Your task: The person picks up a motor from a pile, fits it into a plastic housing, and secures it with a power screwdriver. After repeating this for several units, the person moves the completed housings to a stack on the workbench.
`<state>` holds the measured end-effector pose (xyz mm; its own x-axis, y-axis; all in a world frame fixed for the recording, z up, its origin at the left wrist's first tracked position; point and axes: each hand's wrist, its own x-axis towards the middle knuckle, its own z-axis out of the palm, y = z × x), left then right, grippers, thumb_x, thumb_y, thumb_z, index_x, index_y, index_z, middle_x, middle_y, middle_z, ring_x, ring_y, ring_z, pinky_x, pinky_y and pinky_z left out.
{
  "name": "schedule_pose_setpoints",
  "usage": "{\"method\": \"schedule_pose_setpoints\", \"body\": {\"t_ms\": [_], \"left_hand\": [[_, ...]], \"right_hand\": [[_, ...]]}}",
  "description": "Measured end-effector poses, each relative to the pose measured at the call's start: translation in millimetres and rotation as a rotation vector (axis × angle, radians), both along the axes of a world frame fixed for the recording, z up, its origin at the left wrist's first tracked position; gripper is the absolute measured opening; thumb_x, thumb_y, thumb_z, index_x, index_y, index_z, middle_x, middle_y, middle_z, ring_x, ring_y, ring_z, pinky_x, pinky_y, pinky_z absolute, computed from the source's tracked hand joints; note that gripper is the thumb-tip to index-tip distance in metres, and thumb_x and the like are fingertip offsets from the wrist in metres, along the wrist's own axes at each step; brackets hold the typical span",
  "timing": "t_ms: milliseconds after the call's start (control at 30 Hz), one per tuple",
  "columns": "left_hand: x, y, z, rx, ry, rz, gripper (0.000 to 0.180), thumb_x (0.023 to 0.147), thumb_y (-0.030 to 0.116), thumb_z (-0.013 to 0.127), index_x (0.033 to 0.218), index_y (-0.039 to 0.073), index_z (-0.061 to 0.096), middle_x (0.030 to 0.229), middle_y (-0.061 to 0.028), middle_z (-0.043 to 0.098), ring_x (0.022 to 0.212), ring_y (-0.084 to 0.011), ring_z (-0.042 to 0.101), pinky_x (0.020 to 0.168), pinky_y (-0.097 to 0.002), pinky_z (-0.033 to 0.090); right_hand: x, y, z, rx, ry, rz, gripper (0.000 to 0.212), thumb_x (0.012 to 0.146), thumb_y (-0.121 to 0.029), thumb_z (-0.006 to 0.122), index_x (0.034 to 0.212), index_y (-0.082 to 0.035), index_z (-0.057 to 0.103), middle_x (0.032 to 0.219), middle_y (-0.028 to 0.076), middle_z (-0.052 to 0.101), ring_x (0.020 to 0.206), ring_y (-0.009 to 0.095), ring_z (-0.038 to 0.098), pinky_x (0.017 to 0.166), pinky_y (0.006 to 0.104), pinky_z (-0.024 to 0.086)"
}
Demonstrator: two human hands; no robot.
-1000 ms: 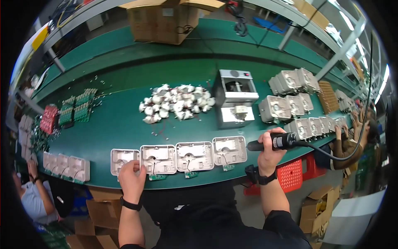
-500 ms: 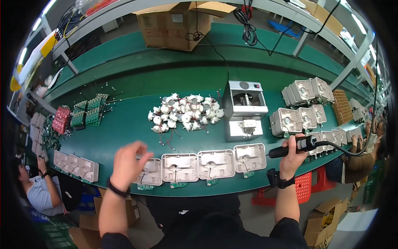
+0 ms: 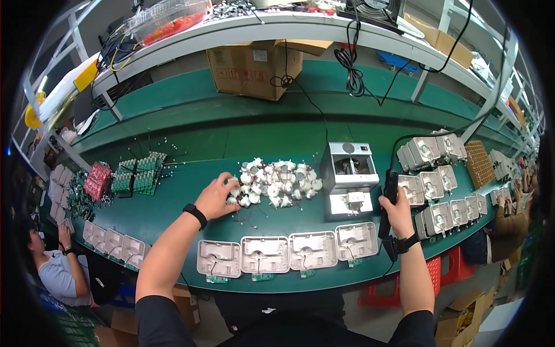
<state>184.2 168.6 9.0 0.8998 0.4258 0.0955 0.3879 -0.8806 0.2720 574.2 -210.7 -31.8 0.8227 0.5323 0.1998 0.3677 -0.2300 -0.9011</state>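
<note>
My left hand (image 3: pixel 215 198) is at the left edge of a pile of small round white parts with thin wires (image 3: pixel 277 182). Its thumb and fingers are curled round one white part (image 3: pixel 233 192) of that pile. In my right hand (image 3: pixel 398 215) is a black electric screwdriver (image 3: pixel 391 186), held upright beside the silver machine (image 3: pixel 350 179), its cable rising from the top. Nearer me, a row of light grey plastic housings (image 3: pixel 265 254) lies open side up, with small green circuit boards (image 3: pixel 263 277) hanging on wires at their front edges.
More grey housings (image 3: pixel 435 217) stand stacked at the right, near a brown gridded tray (image 3: pixel 480 161). At the left lie green circuit boards (image 3: pixel 139 176), a red bundle (image 3: pixel 98 180) and further housings (image 3: pixel 114 243). Co-workers sit at both ends of the green table (image 3: pixel 173 214).
My left hand has moved from above the leftmost housing of the row to the white parts. The screwdriver has swung from lying level to upright in my right hand. The view has shifted.
</note>
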Motion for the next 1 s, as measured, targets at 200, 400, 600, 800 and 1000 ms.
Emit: {"method": "schedule_pose_setpoints", "body": {"t_ms": [200,400,600,800,1000], "left_hand": [[-26.6,7.4,-13.4,-0.007,-0.03,-0.015,0.051,0.076,0.022,0.083,0.118,0.01,0.056,0.134,-0.016,0.048,0.117,-0.039,0.057,0.098,-0.0453,0.051],[-19.0,9.7,-25.5,-0.023,-0.124,0.109,0.037,0.08,0.014,0.074,0.114,0.009,0.058,0.127,-0.0173,0.052,0.11,-0.0406,0.059,0.096,-0.0458,0.051],[-29.9,35.5,-53.4,-0.039,-0.224,0.184,0.033,0.085,0.013,0.069,0.115,0.008,0.058,0.11,-0.0123,0.06,0.095,-0.0332,0.066,0.078,-0.0425,0.056],[-35.0,53.9,12.6,-1.282,-0.54,0.436,0.018,0.095,0.018,0.063,0.11,0.01,0.059,0.091,-0.0005,0.06,0.072,-0.0141,0.061,0.05,-0.0266,0.046],[-17.8,43.2,43.9,-1.026,-0.334,0.391,0.026,0.092,0.029,0.072,0.106,0.011,0.061,0.09,0.0005,0.062,0.07,-0.014,0.063,0.052,-0.027,0.048]], "right_hand": [[-26.8,22.8,22.3,-0.298,-0.202,0.021,0.065,0.086,-0.008,0.07,0.143,0.002,0.041,0.109,0.019,0.07,0.1,0.029,0.07,0.089,0.0368,0.054],[-26.6,17.4,33.7,-0.432,-0.364,0.053,0.062,0.085,-0.01,0.071,0.139,0.0,0.043,0.113,0.029,0.066,0.103,0.045,0.066,0.087,0.0473,0.054],[-91.5,20.9,94.0,-0.691,-0.712,0.021,0.044,0.087,-0.011,0.071,0.125,0.0,0.052,0.1,0.024,0.068,0.088,0.042,0.068,0.073,0.0487,0.055],[-160.9,72.2,131.6,-0.452,-0.714,0.465,0.024,0.087,-0.014,0.072,0.107,-0.004,0.061,0.088,0.017,0.068,0.081,0.038,0.067,0.07,0.0476,0.055],[-164.3,156.3,104.2,-0.459,-0.826,0.659,0.015,0.087,-0.014,0.067,0.098,-0.004,0.063,0.083,0.016,0.067,0.082,0.037,0.068,0.071,0.0466,0.056]]}}
